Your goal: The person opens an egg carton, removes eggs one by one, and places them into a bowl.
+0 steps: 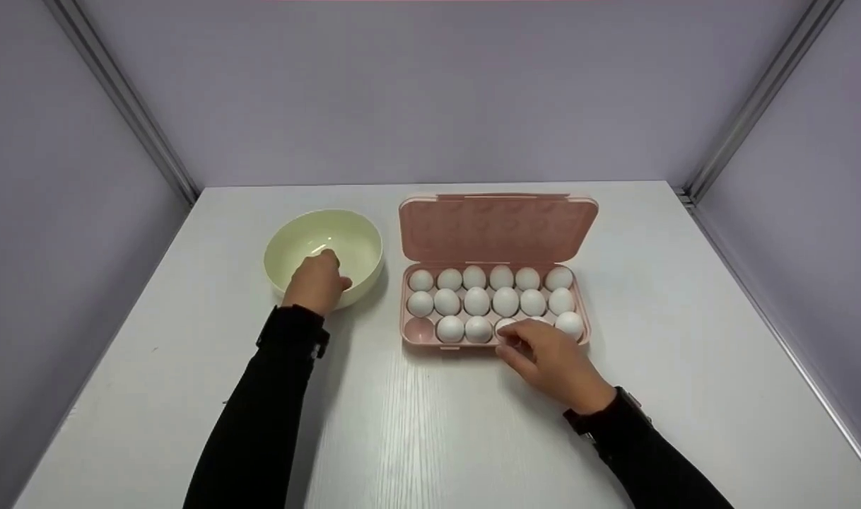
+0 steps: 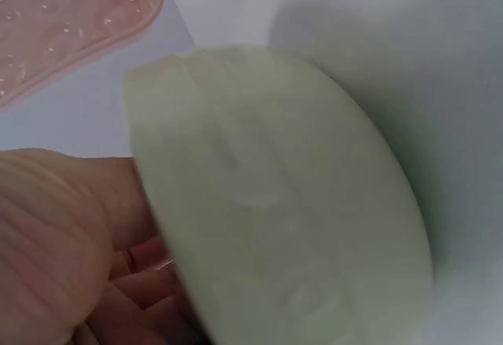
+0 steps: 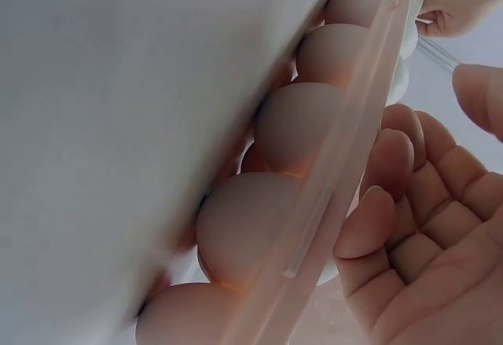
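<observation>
My left hand (image 1: 316, 284) reaches over the near rim of a pale green bowl (image 1: 360, 247), fingers down inside it. In the left wrist view the bowl's wall (image 2: 291, 196) hides the fingertips, so whether they hold an egg cannot be told. My right hand (image 1: 554, 364) hovers at the front edge of a pink egg carton (image 1: 498, 230), beside its front-row eggs (image 1: 478, 329). Its fingers (image 3: 389, 160) are loosely bent, the thumb stands apart, and nothing lies between them. White eggs fill the carton's visible cups except the front-left cup (image 1: 419, 330).
The carton's lid stands raised at its back. Both containers rest on a white table (image 1: 402, 431), the bowl to the left of the carton. Pale panels (image 1: 430, 92) enclose the table at the back and sides.
</observation>
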The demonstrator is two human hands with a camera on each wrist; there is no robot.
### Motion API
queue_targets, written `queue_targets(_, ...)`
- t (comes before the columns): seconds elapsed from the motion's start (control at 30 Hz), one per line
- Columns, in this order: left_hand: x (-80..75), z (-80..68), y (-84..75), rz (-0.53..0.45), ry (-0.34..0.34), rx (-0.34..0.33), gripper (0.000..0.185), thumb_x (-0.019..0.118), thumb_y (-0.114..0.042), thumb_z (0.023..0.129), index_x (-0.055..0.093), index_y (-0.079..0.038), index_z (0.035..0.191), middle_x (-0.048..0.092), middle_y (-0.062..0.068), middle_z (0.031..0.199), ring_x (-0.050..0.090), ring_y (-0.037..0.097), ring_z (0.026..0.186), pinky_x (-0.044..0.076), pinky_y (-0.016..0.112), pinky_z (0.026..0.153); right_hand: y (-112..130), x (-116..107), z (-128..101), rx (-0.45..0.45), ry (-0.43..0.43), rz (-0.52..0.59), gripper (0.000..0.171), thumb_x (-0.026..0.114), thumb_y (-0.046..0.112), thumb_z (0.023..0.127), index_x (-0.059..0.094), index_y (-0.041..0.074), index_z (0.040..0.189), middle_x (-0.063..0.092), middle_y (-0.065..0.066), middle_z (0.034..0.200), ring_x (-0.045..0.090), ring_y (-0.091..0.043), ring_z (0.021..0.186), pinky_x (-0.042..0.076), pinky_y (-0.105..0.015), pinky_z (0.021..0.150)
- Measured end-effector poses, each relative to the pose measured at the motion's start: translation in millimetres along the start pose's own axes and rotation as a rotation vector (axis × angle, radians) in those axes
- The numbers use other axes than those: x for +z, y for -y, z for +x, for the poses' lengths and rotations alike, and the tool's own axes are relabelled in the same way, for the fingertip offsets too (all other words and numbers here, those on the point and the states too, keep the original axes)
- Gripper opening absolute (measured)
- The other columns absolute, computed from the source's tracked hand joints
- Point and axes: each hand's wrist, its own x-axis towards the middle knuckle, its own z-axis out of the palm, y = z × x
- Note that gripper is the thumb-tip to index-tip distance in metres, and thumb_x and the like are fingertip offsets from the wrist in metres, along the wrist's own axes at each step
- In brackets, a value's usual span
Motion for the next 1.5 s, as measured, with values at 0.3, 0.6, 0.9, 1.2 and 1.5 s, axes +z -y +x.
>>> queue_targets(0.3, -3.5, 2.4, 6.3, 0.043, 0.058, 0.023, 0.044, 0.07, -0.024, 0.103, 0.066, 0.013, 0.126, 0.073, 0.03, 0.127, 0.072, 0.047, 0.114, 0.057, 0.057, 0.1, -0.7, -0.1, -0.7, 0.002, 0.003, 0.005, 0.024, 0.077, 0.023, 0.099, 0.077, 0.007, 0.116, 0.074, 0.0, 0.098, 0.067, -0.011, 0.086, 0.058, -0.031, 0.077)
queue_targets(0.6, 3.0, -6.0, 2.6, 0.076, -0.069, -0.026, 0.045, 0.072, -0.028, 0.102, 0.064, 0.013, 0.119, 0.075, 0.033, 0.109, 0.075, 0.047, 0.096, 0.061, 0.058, 0.084, -1.2, 1.0, 0.3, -0.001, 0.007, 0.007, 0.023, 0.077, 0.023, 0.1, 0.076, 0.007, 0.117, 0.075, 0.0, 0.099, 0.068, -0.011, 0.088, 0.058, -0.031, 0.078)
queue_targets(0.9, 38.2, -53.8, -57.6, -0.086, -0.494, 0.242, 0.023, 0.071, -0.026, 0.103, 0.071, -0.003, 0.105, 0.076, 0.016, 0.095, 0.074, 0.037, 0.086, 0.058, 0.052, 0.076, -2.9, -0.3, 0.5, 0.014, 0.02, 0.02, 0.024, 0.077, 0.023, 0.1, 0.076, 0.006, 0.117, 0.076, 0.0, 0.101, 0.068, -0.011, 0.089, 0.059, -0.032, 0.08)
queue_targets(1.2, 89.8, -72.4, -69.9, -0.354, -0.3, 0.271, 0.019, 0.061, -0.01, 0.107, 0.071, 0.006, 0.113, 0.076, 0.022, 0.108, 0.074, 0.037, 0.107, 0.06, 0.05, 0.095, -0.3, -6.3, 4.8, 0.019, 0.021, 0.055, 0.025, 0.077, 0.023, 0.1, 0.076, 0.005, 0.118, 0.075, 0.001, 0.099, 0.067, -0.01, 0.087, 0.058, -0.03, 0.077)
queue_targets(1.5, 91.3, -72.9, -60.9, -0.344, -0.271, 0.227, 0.019, 0.065, -0.008, 0.103, 0.074, 0.006, 0.112, 0.075, 0.019, 0.1, 0.074, 0.033, 0.095, 0.061, 0.046, 0.085, 26.3, -13.1, 55.9, -0.082, 0.104, 0.035, 0.026, 0.074, 0.024, 0.101, 0.074, 0.005, 0.12, 0.076, -0.006, 0.102, 0.071, -0.02, 0.088, 0.06, -0.036, 0.076)
